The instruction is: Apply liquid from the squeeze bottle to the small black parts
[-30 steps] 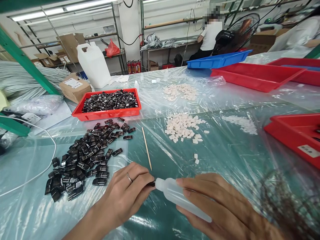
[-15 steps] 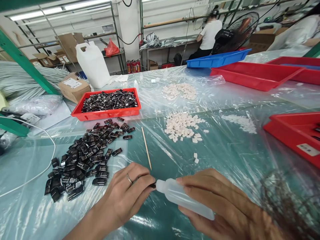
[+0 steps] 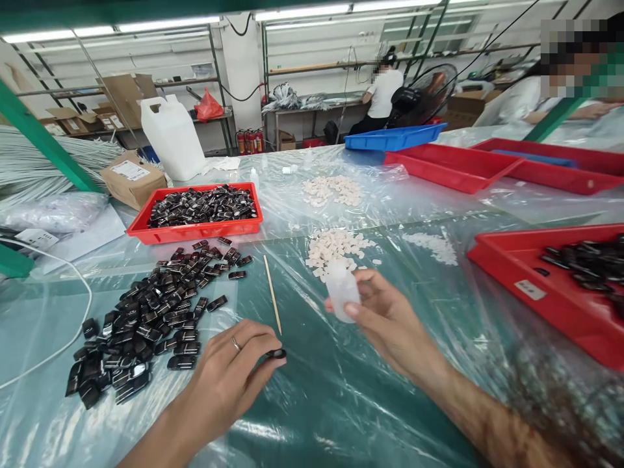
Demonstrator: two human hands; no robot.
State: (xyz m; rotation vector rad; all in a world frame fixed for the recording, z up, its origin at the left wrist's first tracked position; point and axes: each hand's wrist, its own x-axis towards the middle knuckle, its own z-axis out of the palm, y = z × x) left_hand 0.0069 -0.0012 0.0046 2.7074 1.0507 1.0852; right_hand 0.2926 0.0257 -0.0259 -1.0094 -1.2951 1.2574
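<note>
My left hand [image 3: 234, 370] pinches a small black plastic piece [image 3: 277, 353] between thumb and fingers, low over the table. In my right hand [image 3: 385, 312] is a translucent white squeeze bottle [image 3: 343, 292], gripped by its sides, just in front of a pile of small white pieces [image 3: 331, 247]. The bottle's tip is hard to make out against that pile. A thin wooden stick [image 3: 272, 296] lies beyond my left fingers. Left of it spreads a heap of black plastic pieces [image 3: 160, 312], like the one I hold.
A red tray [image 3: 195, 229] full of black pieces stands behind the heap, near a white jug [image 3: 173, 140] and a cardboard box [image 3: 134, 182]. Another red tray [image 3: 497, 266] holds black pieces at right. Farther back are a blue tray [image 3: 394, 138] and a co-worker [image 3: 385, 91].
My right hand has carried the bottle away from the black piece, forward toward the white pile, and tipped it more upright. My left hand still pinches the piece. The view has turned slightly right.
</note>
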